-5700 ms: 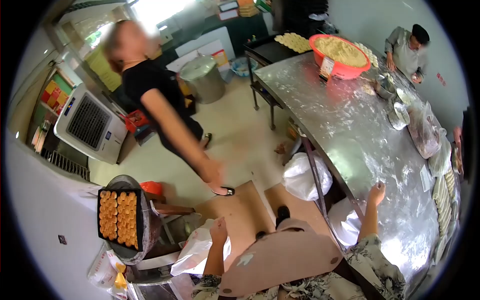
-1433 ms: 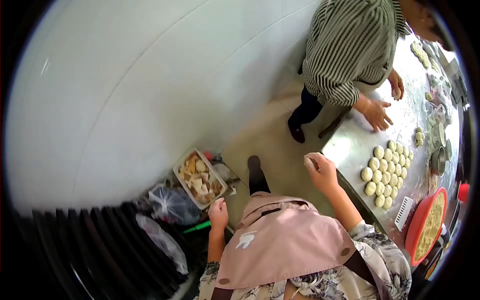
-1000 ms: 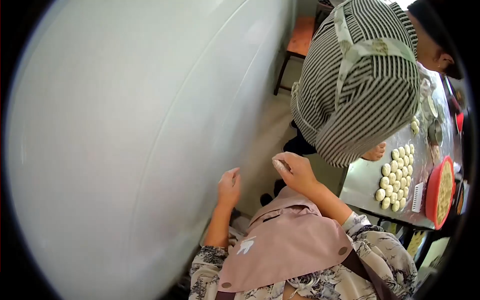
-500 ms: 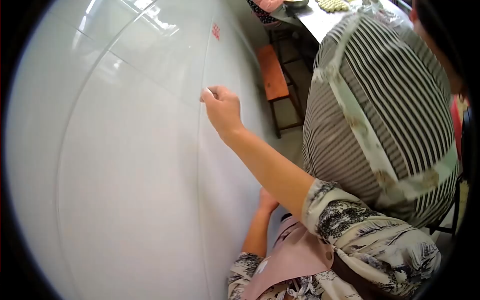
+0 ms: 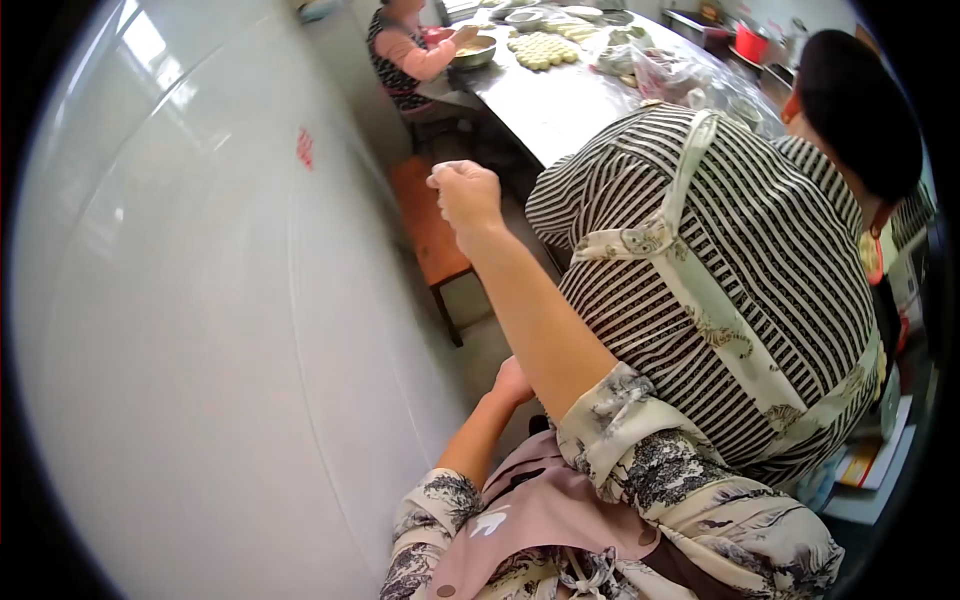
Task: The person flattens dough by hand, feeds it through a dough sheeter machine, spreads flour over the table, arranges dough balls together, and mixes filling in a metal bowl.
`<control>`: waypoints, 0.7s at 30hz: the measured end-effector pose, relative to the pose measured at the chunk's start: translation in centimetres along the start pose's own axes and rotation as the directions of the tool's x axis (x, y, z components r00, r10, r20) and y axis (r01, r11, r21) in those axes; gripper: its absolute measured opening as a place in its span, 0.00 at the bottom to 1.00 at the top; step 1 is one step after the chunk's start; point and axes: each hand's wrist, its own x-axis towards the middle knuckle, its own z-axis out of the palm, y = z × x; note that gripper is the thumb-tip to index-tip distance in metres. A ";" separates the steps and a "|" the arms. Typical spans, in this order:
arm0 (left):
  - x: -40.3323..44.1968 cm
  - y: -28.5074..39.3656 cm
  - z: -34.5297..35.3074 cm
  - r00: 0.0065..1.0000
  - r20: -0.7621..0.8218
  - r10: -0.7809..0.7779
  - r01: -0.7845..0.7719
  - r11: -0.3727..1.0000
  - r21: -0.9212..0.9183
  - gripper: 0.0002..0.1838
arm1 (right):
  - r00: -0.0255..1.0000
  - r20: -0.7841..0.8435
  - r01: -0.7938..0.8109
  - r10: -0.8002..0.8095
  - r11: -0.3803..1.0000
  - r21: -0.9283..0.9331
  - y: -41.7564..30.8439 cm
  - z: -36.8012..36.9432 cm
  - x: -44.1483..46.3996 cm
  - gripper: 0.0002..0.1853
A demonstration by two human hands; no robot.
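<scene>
My right hand (image 5: 467, 205) is raised ahead of me, its arm stretched out beside a person's striped back. The fingers are curled in and pinched together, with whitish marks at the fingertips. Whatever they may hold is too small to make out. Lower down, close to my pink apron (image 5: 540, 510), is my left hand (image 5: 512, 380). My right forearm covers part of it, and its fingers are hidden.
A person in a striped top (image 5: 720, 270) stands close on my right. A white wall (image 5: 200, 350) runs along the left. Ahead are an orange bench (image 5: 428, 225) and a metal table (image 5: 515, 95) bearing pale dough pieces (image 5: 543, 50). Another person (image 5: 400, 60) sits by a bowl (image 5: 474, 53).
My view has swung to the right and up, showing more of the table and the seated person. My right hand stays raised and closed, now in front of the bench.
</scene>
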 end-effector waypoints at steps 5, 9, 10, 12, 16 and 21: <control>-1.4 0.7 -4.1 0.998 0.037 0.047 -0.053 0.984 0.171 0.22 | 0.998 0.028 -0.045 0.053 0.974 -0.223 1.3 2.5 2.0 0.11; -4.8 -3.8 -8.6 0.951 0.030 -0.308 0.273 0.879 0.391 0.21 | 0.999 0.041 0.022 -0.005 0.902 -0.432 7.3 1.4 2.5 0.12; -5.5 -7.0 -8.9 0.925 -0.050 -0.377 0.370 0.861 0.349 0.20 | 0.999 0.044 0.003 0.021 0.878 -0.479 8.9 0.6 2.7 0.12; -7.7 -9.3 -9.3 0.854 -0.185 -0.487 0.521 0.801 0.297 0.19 | 0.991 -0.007 -0.115 0.131 0.847 -0.519 10.9 -1.1 2.6 0.12; -9.6 -8.5 -9.3 0.800 -0.036 -0.599 0.566 0.735 0.373 0.19 | 0.898 -0.267 -0.439 0.350 0.768 -0.467 12.2 -5.8 1.5 0.12; -8.7 -11.5 -8.4 0.796 0.165 -0.582 0.551 0.810 0.201 0.20 | 0.867 -0.474 -0.412 0.155 0.758 -0.505 13.8 -13.0 1.4 0.11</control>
